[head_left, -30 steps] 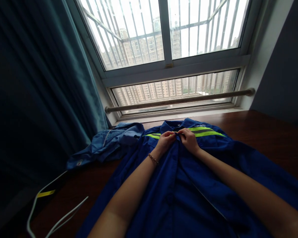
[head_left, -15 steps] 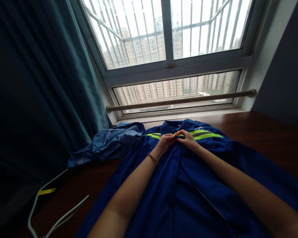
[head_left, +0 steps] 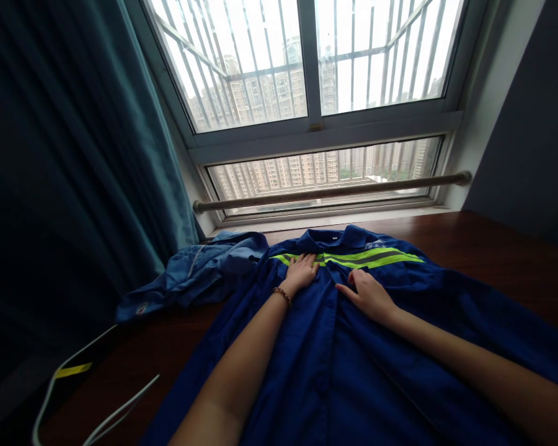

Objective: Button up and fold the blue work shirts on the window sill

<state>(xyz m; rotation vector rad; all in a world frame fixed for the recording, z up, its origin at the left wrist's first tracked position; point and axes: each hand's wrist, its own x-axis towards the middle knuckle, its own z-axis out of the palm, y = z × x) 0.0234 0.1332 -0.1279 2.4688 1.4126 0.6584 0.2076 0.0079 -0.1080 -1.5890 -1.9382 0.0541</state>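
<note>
A blue work jacket lies spread out, its collar toward the window. Yellow-green reflective tape with a grey middle stripe crosses its chest. My left hand rests on the left side of the chest, fingers spread over the tape, a beaded bracelet at the wrist. Just below the tape, right of the front edge, my right hand is over the cloth with thumb and fingers apart, nothing seen between them. White lettering shows on the right chest.
Crumpled lighter blue clothing lies left of the jacket on the brown wooden surface. A white cable with a yellow tag is at lower left. A blue curtain hangs left; a rail crosses the window.
Both hands were together, pinching the jacket's front edge at the tape. They have parted: the left now lies flat on the chest, and the right has moved lower and rightward, off the edge.
</note>
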